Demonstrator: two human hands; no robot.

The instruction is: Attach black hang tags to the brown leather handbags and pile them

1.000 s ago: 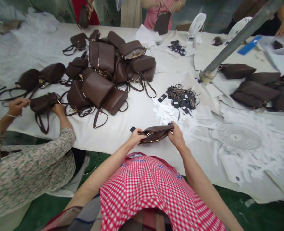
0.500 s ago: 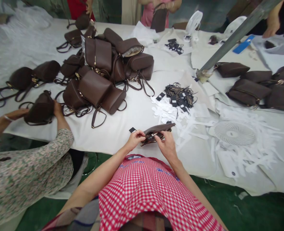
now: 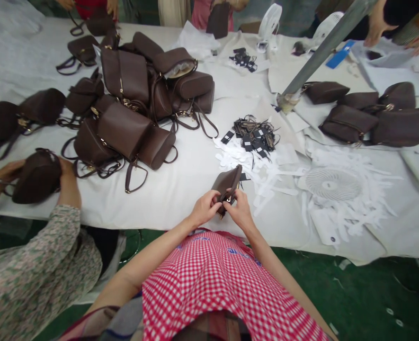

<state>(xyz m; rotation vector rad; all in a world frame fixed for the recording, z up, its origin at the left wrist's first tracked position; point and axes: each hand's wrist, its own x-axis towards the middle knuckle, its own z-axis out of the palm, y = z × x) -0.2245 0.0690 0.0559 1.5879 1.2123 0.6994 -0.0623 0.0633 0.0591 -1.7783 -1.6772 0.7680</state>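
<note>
A small brown bag (image 3: 227, 181) is held between my two hands at the table's front edge, tilted with one end up and away from me. My left hand (image 3: 205, 207) grips its left side, fingers closed. My right hand (image 3: 240, 208) pinches the right side beside a small metal zipper pull (image 3: 228, 199). A black tag (image 3: 244, 177) shows just right of the bag. Beyond it lie a heap of black tags (image 3: 255, 135) and white strips (image 3: 266, 177).
Brown bags (image 3: 124, 128) are piled at the left, more (image 3: 401, 127) at the right. A white fan (image 3: 333, 183) lies among strips. A grey pole (image 3: 326, 52) slants over the table (image 3: 181, 203). A co-worker's hands hold a bag (image 3: 39, 175) at left; other people stand opposite.
The bag in my hands has turned from lying crosswise to pointing away from me. The co-worker's bag at left has moved nearer the table's front edge. The whole view has shifted somewhat.
</note>
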